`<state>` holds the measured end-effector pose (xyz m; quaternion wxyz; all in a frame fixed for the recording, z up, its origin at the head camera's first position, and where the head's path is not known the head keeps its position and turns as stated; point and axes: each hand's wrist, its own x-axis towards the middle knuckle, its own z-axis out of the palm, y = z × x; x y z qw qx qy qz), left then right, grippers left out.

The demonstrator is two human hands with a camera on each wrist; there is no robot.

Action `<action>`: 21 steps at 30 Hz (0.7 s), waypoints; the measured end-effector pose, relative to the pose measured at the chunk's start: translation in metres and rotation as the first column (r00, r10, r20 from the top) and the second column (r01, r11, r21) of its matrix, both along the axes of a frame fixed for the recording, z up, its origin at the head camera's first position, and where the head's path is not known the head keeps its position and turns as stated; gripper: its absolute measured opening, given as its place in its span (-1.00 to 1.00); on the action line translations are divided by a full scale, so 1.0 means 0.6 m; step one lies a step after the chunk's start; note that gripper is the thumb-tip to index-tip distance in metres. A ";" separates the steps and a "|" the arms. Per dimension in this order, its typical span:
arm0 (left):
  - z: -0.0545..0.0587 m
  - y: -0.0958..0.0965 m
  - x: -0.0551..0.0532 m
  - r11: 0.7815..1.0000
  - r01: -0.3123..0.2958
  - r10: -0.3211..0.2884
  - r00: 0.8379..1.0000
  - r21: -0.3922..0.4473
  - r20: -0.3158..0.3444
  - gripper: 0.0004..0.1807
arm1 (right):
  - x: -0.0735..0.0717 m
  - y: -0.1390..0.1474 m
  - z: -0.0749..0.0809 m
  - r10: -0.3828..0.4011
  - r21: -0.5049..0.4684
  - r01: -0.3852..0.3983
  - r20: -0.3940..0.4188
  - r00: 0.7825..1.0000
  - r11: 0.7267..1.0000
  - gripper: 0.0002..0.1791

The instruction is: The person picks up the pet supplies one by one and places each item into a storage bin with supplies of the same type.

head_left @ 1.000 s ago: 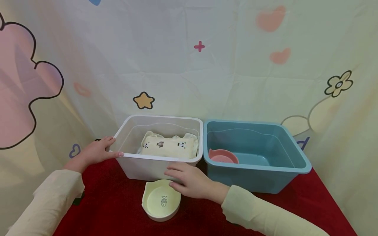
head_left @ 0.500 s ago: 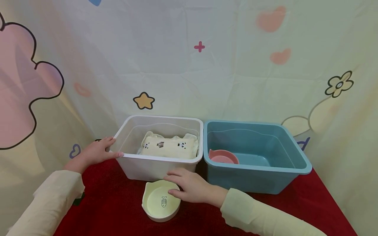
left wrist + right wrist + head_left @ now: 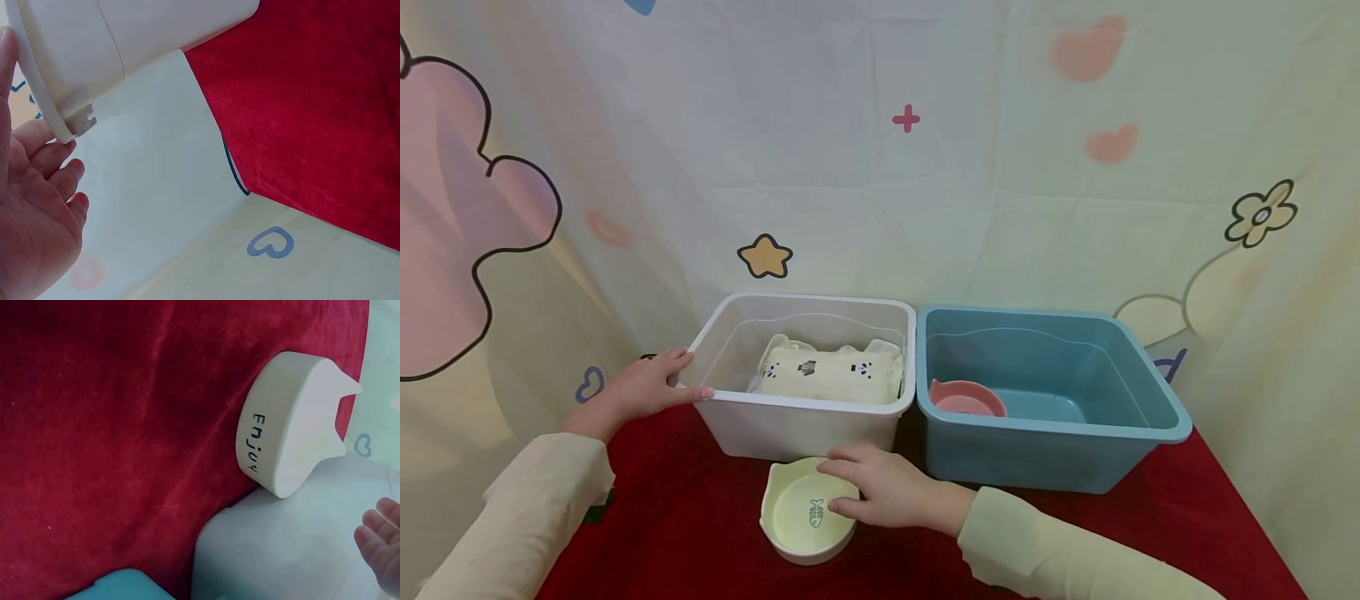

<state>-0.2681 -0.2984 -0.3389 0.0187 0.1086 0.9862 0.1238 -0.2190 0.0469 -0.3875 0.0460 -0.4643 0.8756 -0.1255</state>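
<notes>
My left hand holds the front left corner of a white plastic bin, thumb along the front rim and fingers at the left rim. In the left wrist view the bin's rim lies between thumb and fingers. A cream baby pillow printed with small animals lies inside the bin. On the red cloth in front stands a pale yellow cat-eared bowl with a fishbone print; its side reads "Enjoy" in the right wrist view. My right hand, fingers extended, hovers beside and partly over the bowl's right edge, holding nothing.
Right of the white bin, close against it, stands a blue bin with a pink cat-eared bowl in its front left corner. Red cloth covers the table. A printed curtain hangs right behind both bins.
My right hand has lowered slightly toward me at the yellow bowl's right edge. The left hand, both bins and the bowls look unmoved.
</notes>
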 end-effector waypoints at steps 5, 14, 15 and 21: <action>0.001 0.001 0.001 1.000 -0.004 0.004 1.000 0.007 0.006 -0.01 | 0.002 -0.002 -0.007 -0.011 0.020 0.011 0.013 1.000 1.000 -0.50; 0.001 0.002 0.002 1.000 -0.008 0.008 1.000 0.010 0.012 0.01 | 0.003 -0.002 -0.017 -0.035 0.027 0.033 0.071 0.997 0.999 -0.49; 0.001 0.002 0.002 1.000 -0.007 0.007 1.000 0.010 0.011 0.00 | 0.003 -0.002 -0.019 -0.039 0.029 0.037 0.078 0.996 0.999 -0.49; 0.000 0.001 0.001 1.000 -0.015 0.014 1.000 0.016 0.020 0.02 | 0.003 -0.003 -0.031 -0.062 0.048 0.057 0.117 0.991 0.997 -0.46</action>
